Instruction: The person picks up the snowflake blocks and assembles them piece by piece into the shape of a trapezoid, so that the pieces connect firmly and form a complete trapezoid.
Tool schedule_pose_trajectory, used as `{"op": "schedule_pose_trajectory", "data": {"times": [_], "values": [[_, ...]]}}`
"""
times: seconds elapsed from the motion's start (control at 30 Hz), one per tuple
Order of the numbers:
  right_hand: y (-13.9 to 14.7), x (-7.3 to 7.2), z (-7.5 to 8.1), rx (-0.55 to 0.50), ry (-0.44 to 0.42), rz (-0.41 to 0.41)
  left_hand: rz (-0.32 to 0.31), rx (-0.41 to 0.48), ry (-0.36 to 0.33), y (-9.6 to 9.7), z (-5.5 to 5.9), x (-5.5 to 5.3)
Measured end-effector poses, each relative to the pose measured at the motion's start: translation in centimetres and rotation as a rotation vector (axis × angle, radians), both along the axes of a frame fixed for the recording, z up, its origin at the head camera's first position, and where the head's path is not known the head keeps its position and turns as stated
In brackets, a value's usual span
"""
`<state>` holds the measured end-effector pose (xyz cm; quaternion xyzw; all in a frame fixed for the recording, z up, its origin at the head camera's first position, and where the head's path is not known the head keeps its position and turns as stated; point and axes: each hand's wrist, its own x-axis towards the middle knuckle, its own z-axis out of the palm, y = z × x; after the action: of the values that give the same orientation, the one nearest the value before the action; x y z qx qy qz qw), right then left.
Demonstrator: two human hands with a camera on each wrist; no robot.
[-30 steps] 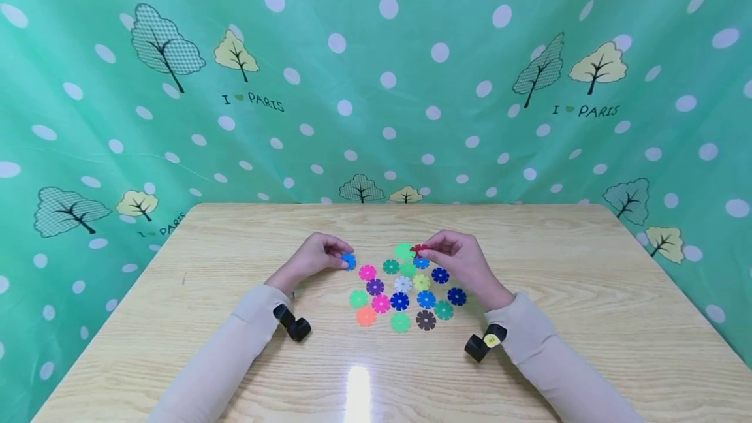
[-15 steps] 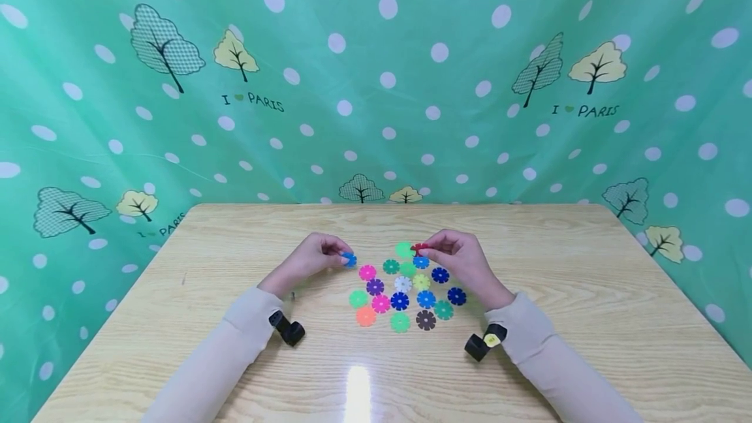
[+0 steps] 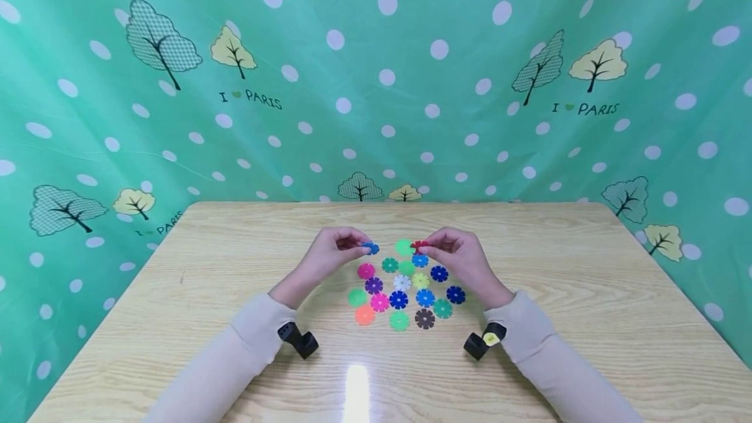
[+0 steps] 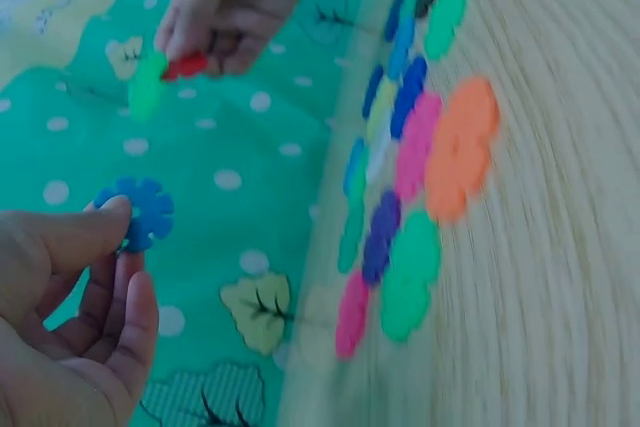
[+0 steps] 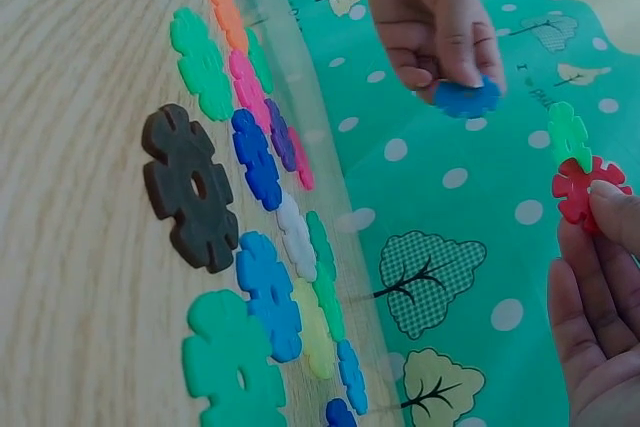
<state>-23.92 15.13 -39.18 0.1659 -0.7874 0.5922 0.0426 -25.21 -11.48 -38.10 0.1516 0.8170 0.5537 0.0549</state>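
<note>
Between thumb and fingers my left hand point(image 3: 331, 254) pinches a blue notched plastic disc point(image 4: 147, 215), raised above the table. My right hand point(image 3: 461, 256) pinches a red notched disc point(image 5: 583, 192), and a light green disc point(image 5: 569, 134) is slotted into the red one's edge. In the head view the blue disc sits a short way left of the green one, apart from it. Below the hands lie several more discs, among them an orange disc point(image 3: 365, 315), a dark brown disc point(image 3: 425, 318) and a white disc point(image 3: 402, 282).
The discs lie flat in a loose group on a wood-grain table point(image 3: 235, 240). Behind the table hangs a green dotted curtain point(image 3: 376, 103) with printed trees. A small black camera is strapped to each wrist.
My left hand has moved right and slightly up with the blue disc, bringing it closer to the green one. The blue disc has tilted flatter. My right hand has hardly moved.
</note>
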Motion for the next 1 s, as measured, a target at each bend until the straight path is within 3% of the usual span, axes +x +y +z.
{"op": "schedule_pose_trajectory", "data": {"times": [0.37,0.67,0.73,1.0], "values": [[-0.1,0.1,0.1,-0.022,0.003,0.005,0.041,0.178,0.005,2.0,0.8,1.2],[-0.1,0.0,0.1,-0.050,0.014,0.003,0.053,0.224,0.053,2.8,0.6,1.5],[-0.2,0.4,0.8,-0.048,0.008,0.009,0.056,0.228,0.069,2.8,0.6,1.5],[0.0,-0.2,-0.1,-0.028,0.018,0.003,0.057,0.211,0.105,3.0,0.2,1.4]]}}
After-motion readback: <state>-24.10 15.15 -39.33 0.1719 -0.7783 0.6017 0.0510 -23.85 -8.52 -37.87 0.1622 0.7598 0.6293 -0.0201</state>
